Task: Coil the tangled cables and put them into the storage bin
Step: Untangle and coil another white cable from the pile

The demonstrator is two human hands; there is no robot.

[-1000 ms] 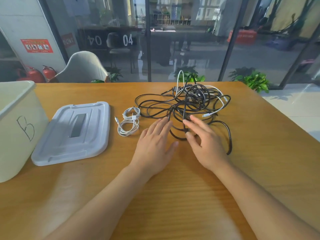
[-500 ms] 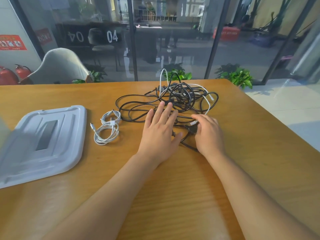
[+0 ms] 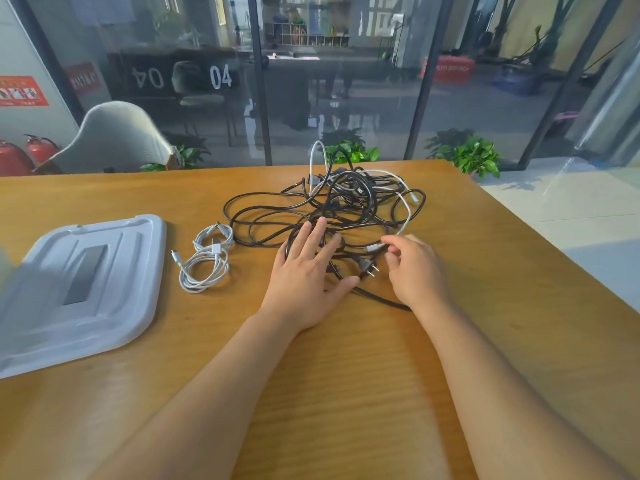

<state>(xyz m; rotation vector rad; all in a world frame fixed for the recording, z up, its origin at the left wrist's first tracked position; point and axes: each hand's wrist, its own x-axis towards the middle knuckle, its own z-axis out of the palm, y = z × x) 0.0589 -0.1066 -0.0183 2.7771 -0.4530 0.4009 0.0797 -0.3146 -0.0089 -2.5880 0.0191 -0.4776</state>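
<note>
Both hands have slid deeper into the tangled cables (image 3: 332,209) at frame centre on the bench (image 3: 346,375). Left hand (image 3: 304,275) lies flat, fingers straight, pressing black loops; right hand (image 3: 415,268) pinches a white cable end (image 3: 375,247) beside the black plug (image 3: 367,270). Light, limp, snag-prone: best taken by a plug end. Left of it lie a coiled white cable (image 3: 206,261) and the bin lid (image 3: 79,285).

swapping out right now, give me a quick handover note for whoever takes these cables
Left hand: flat, fingers straight, pressing on the black tangle.
Right hand: pinches a white cable end beside the black plug.
Done: one white cable coiled on the table, next to the bin lid.
Left: untangle and coil the rest, then bin everything. The bin itself is barely in view at the left edge.
</note>
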